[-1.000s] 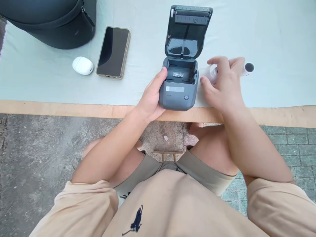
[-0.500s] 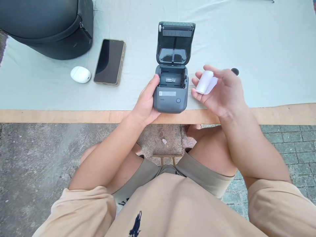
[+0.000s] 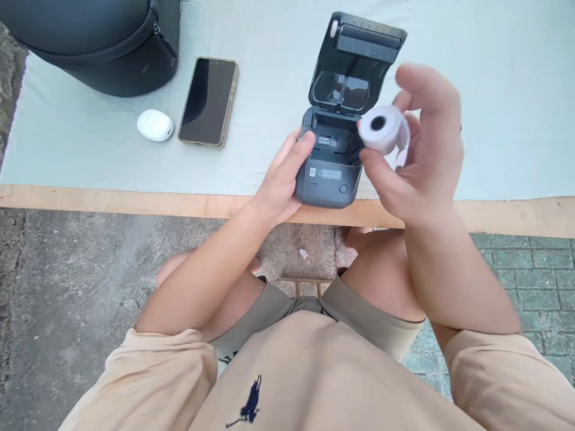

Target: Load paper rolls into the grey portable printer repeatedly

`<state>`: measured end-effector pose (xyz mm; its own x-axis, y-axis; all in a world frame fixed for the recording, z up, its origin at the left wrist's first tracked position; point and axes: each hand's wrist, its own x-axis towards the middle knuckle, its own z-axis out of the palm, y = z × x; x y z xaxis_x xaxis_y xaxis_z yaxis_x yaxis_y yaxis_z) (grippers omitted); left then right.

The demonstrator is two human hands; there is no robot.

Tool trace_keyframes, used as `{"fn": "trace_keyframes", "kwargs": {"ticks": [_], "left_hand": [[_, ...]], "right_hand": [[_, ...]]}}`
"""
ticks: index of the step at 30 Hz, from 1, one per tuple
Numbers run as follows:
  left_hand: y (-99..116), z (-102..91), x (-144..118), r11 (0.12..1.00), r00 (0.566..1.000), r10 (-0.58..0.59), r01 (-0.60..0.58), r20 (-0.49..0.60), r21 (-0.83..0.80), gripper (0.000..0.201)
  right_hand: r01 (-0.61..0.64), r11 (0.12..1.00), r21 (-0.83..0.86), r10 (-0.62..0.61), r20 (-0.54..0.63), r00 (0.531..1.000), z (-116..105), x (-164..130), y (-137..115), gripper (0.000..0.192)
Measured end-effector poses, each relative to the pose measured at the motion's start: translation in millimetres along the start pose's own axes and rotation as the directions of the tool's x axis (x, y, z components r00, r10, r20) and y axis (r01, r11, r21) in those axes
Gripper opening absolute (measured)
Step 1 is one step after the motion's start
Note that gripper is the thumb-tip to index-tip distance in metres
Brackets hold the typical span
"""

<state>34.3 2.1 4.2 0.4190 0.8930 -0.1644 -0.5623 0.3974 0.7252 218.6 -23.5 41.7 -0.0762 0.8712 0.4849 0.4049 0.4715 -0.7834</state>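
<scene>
One paper roll [image 3: 380,126] pinched in right hand [image 3: 422,155] fingers above one open printer [image 3: 335,161], left hand [image 3: 281,182] grasping its left side; one phone [image 3: 208,100], one white case [image 3: 155,125] lie far left.

A wooden table [image 3: 90,202] is wearing a pale cloth [image 3: 494,120]; lying on it are a dark bag [image 3: 99,42], a phone [image 3: 208,100], a white case [image 3: 155,125] and an open printer [image 3: 330,179]

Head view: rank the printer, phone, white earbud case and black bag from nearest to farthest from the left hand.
1. Printer, held by the left hand.
2. Phone, up-left.
3. White earbud case, left of the phone.
4. Black bag, far corner.
</scene>
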Motion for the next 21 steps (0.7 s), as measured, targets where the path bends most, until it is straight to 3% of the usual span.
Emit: {"fn": "trace_keyframes", "kwargs": {"ticks": [2, 7, 12, 16, 21], "left_hand": [[1, 0.5, -2, 1.0, 0.998, 0.02, -0.02, 0.054, -0.01, 0.036], [1, -2.0, -5, 1.0, 0.998, 0.009, -0.01, 0.056, 0.018, 0.042], [-1, 0.5, -4, 0.998, 1.0, 0.015, -0.015, -0.001, 0.062, 0.036], [-1, 1.6, -4, 0.997, 1.0, 0.011, -0.009, -0.02, 0.071, 0.038], [-3, -1.2, -6, 0.988, 0.999, 0.052, -0.053, 0.006, 0.143, 0.046]], "right_hand": [[0.075, 0.988, -0.136, -0.07, 0.041, 0.997, 4, 1, 1, 0.046], [0.01, 0.952, -0.307, 0.007, 0.054, 0.998, 12, 3, -8, 0.029], [-0.069, 0.96, -0.271, 0.095, 0.085, 0.992, 12, 6, -16, 0.021], [-0.114, 0.947, -0.302, 0.119, -0.001, 0.993, 11, 14, -13, 0.014], [-0.071, 0.926, -0.37, 0.11, 0.084, 0.99, 11, 19, -5, 0.009]]}}
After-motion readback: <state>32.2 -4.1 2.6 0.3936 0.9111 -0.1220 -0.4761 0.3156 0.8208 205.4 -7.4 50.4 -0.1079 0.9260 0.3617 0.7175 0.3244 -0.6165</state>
